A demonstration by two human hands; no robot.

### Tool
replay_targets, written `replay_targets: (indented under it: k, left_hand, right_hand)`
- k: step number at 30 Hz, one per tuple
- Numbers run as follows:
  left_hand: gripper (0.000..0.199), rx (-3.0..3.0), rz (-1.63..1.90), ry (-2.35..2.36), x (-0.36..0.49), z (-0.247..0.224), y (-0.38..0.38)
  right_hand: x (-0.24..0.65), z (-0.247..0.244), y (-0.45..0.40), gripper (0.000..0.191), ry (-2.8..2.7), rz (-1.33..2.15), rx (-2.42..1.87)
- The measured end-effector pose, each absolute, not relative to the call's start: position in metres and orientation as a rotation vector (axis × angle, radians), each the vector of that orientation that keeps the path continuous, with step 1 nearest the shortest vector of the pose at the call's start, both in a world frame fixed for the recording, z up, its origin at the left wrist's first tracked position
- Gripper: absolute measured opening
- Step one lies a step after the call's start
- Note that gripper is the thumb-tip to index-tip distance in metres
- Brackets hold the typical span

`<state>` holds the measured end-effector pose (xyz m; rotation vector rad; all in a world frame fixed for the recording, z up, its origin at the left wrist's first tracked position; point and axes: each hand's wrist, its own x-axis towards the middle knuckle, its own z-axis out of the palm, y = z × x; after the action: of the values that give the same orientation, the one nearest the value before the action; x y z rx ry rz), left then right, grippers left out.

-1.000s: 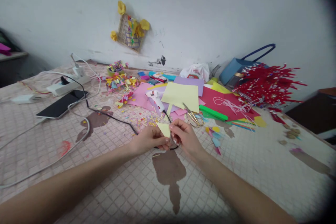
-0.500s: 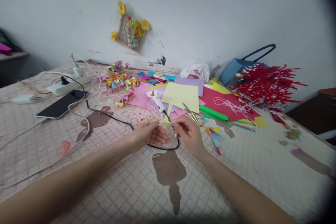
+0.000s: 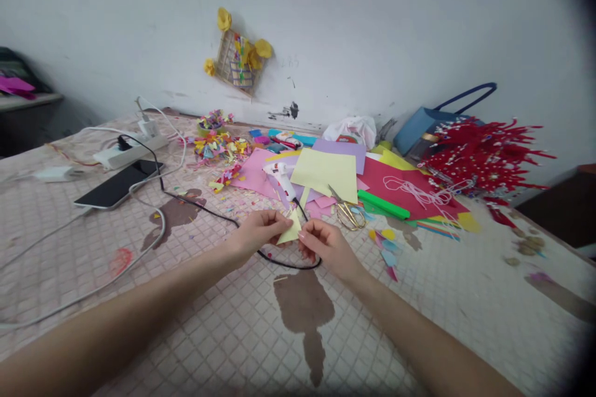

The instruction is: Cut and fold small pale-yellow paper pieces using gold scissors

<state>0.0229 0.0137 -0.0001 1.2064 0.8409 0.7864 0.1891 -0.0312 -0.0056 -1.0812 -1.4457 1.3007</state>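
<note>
A small pale yellow paper piece (image 3: 290, 231), roughly triangular, is held up between my two hands above the table. My left hand (image 3: 262, 231) pinches its left side between thumb and fingers. On its right side, the fingertips of my right hand (image 3: 327, 244) close on the corner. Just beyond the hands lie a white glue gun (image 3: 281, 177) with a black cord, a pale yellow sheet (image 3: 325, 172) and gold-handled scissors (image 3: 348, 209), whose tips rest on the sheet.
Black cord (image 3: 288, 263) loops beneath my hands. Left are a tablet (image 3: 118, 184) and a power strip (image 3: 130, 150). Paper scraps (image 3: 223, 147) lie at the back; a green stick (image 3: 383, 204), red sheet (image 3: 391, 183) and red beaded bundle (image 3: 479, 152) are right.
My left hand has gone from spread fingers to a pinch on the yellow paper. The paper now shows as an upright triangle rather than a thin strip. The view has shifted slightly.
</note>
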Motion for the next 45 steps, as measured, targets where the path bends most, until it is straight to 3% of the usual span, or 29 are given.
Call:
replay_targets:
  k: [13, 22, 34, 45]
  left_hand:
    - [0.032, 1.235, 0.489, 0.825, 0.021, 0.007, 0.009]
    - [0.030, 1.295, 0.726, 0.810, 0.022, -0.003, 0.013]
    - [0.030, 1.382, 0.745, 0.804, 0.025, 0.000, 0.010]
    - [0.028, 1.374, 0.776, 0.866, 0.025, 0.000, 0.010]
  right_hand:
    - [0.191, -0.003, -0.029, 0.017, -1.248, 1.320, -1.101]
    - [0.191, -0.007, -0.029, 0.020, -1.394, 1.342, -1.098]
    - [0.184, -0.006, -0.038, 0.016, -1.802, 0.429, -1.345]
    - [0.184, -0.005, -0.038, 0.013, -1.853, 0.467, -1.307]
